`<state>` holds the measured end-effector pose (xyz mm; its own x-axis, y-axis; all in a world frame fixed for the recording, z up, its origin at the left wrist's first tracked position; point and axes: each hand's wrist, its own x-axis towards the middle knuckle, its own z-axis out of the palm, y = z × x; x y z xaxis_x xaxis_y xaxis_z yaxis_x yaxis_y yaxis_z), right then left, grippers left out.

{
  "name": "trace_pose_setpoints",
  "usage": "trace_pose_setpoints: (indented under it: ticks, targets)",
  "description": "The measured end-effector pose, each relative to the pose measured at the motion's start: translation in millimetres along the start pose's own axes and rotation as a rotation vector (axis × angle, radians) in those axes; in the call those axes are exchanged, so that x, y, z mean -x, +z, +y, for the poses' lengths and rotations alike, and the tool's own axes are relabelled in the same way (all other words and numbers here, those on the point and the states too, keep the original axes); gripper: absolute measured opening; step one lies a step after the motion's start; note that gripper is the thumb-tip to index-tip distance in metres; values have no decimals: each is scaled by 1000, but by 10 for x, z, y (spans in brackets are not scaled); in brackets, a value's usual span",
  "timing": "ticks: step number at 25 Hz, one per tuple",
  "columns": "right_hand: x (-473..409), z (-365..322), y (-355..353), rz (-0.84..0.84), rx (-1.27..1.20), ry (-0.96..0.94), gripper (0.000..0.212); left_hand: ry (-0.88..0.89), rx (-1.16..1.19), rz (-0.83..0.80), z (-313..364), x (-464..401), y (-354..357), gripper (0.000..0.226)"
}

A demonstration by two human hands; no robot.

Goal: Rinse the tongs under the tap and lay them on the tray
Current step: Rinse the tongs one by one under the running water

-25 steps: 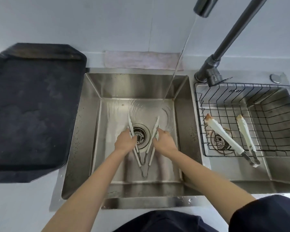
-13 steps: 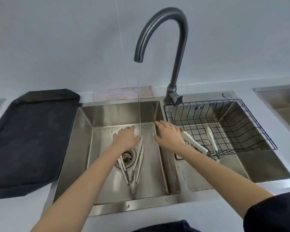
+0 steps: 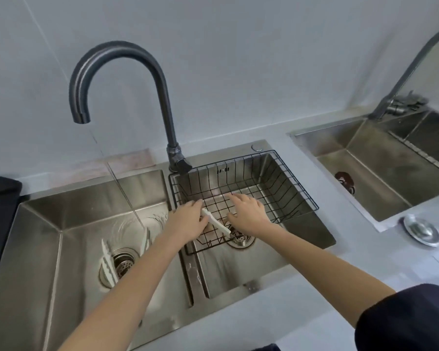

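Head view: steel double sink (image 3: 48, 224), tap (image 3: 122, 72) running; left hand (image 3: 188, 220) seemingly gripping basket (image 3: 289, 183) tongs (image 3: 216, 222); right hand (image 3: 249, 214) open beside.

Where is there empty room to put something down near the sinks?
Bare grey counter lies between the right basin and the round metal sink plug. Crowded: the black wire basket, with both hands inside, and the left basin's drain, where white tongs lie.

Even, diffuse daylight-toned illumination; shadows are faint. Soft glare streaks the stainless sink basin (image 3: 69, 224) walls. Wide-angle distortion bows the counter (image 3: 416, 262) and wall lines toward the edges. Slight softness throughout, strongest at frame margins.
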<state>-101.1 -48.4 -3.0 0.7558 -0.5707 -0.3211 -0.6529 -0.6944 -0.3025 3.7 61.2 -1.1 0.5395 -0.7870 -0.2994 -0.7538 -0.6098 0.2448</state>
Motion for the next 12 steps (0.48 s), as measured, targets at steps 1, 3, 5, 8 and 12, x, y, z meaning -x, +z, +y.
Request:
trace_pose_setpoints:
  ticks: [1,3,5,8,12]
  targets:
    - [-5,82,-13,-5,-5,6,57,-3,7,-13,63,-34,32,53]
    - [-30,219,-36,-26,-9,9,57,-20,14,-28,152,-99,100,52]
    - [-80,318,-40,-57,-16,4,57,-47,10,-33,210,-142,150,51]
    - [-237,436,-3,-108,-52,-14,55,-108,27,-50,272,-231,224,47]
    - [-428,490,77,-181,-133,-14,51,-171,32,-96,278,-347,345,44]
